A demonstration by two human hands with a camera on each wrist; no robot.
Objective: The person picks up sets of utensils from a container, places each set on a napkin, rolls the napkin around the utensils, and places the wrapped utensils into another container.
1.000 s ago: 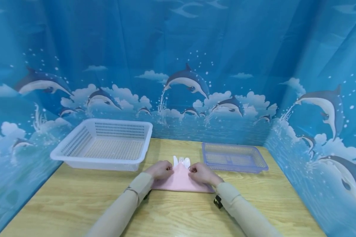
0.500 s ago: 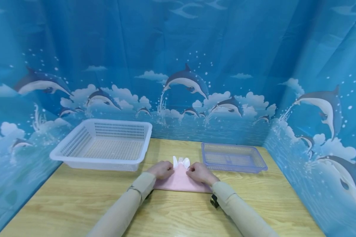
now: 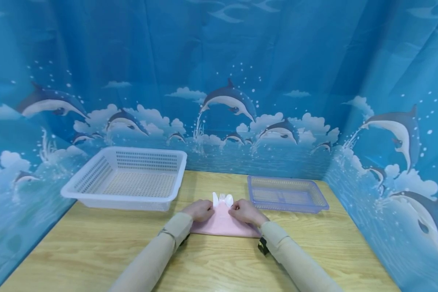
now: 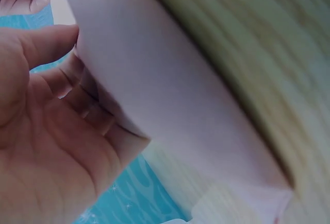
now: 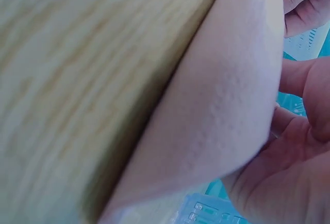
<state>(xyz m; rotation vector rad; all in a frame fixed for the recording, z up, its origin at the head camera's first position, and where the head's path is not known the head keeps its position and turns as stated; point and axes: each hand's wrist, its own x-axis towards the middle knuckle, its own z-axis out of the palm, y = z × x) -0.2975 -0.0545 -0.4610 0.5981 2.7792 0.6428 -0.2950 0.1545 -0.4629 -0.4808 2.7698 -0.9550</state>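
A folded pink cloth napkin [image 3: 220, 226] lies on the table, narrowing toward the back. From its far end stick out the white heads of a knife [image 3: 215, 199], a fork [image 3: 222, 197] and a spoon [image 3: 229, 200], side by side; their handles are hidden under the cloth. My left hand [image 3: 200, 211] holds the napkin's left edge, thumb at the fold and fingers tucked beneath, as the left wrist view shows. On the opposite side, my right hand [image 3: 246, 211] pinches the right edge near the spoon; its fingertips are partly hidden behind the cloth in the right wrist view.
A large white slotted basket [image 3: 131, 199] stands at the back left of the wooden table [image 3: 219, 263]. At the back right sits a shallow purple-tinted clear basket [image 3: 288, 209]. A blue dolphin-print curtain [image 3: 219, 48] encloses the back and sides.
The right hand has shifted slightly left, and the left hand very slightly right, drawing the napkin's sides a little inward. In the last half second hardly anything has moved.
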